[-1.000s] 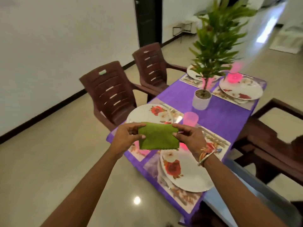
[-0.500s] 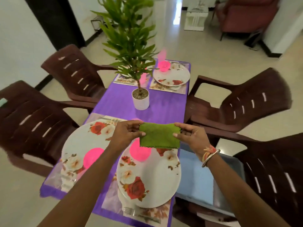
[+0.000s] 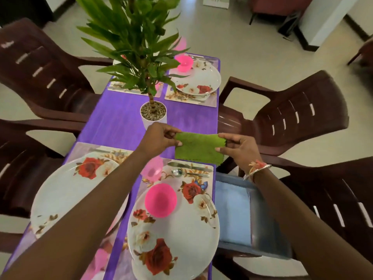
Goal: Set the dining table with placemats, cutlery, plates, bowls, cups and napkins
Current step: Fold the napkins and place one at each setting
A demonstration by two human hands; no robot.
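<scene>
A folded green napkin (image 3: 198, 147) hangs stretched between my two hands above the purple table (image 3: 121, 122), just beyond the near right placemat (image 3: 209, 179). My left hand (image 3: 160, 138) pinches its left edge and my right hand (image 3: 238, 148) pinches its right edge. Below lie a knife (image 3: 189, 165) and a spoon (image 3: 181, 172), a floral plate (image 3: 181, 239) carrying a pink bowl (image 3: 160, 200), and a pink cup (image 3: 154, 168). A second floral plate (image 3: 66, 190) sits at the near left. A far plate (image 3: 198, 80) holds another pink bowl (image 3: 184, 62).
A potted plant (image 3: 153, 114) stands in the table's middle, right behind my left hand. Brown plastic chairs (image 3: 292, 116) ring the table. A grey-blue tray with a blue cloth (image 3: 234, 211) rests on the near right chair, against the table edge.
My view has swung over the table and moved closer. Both hands carried the napkin forward and to the right, from above the near plates to beyond the near right placemat.
</scene>
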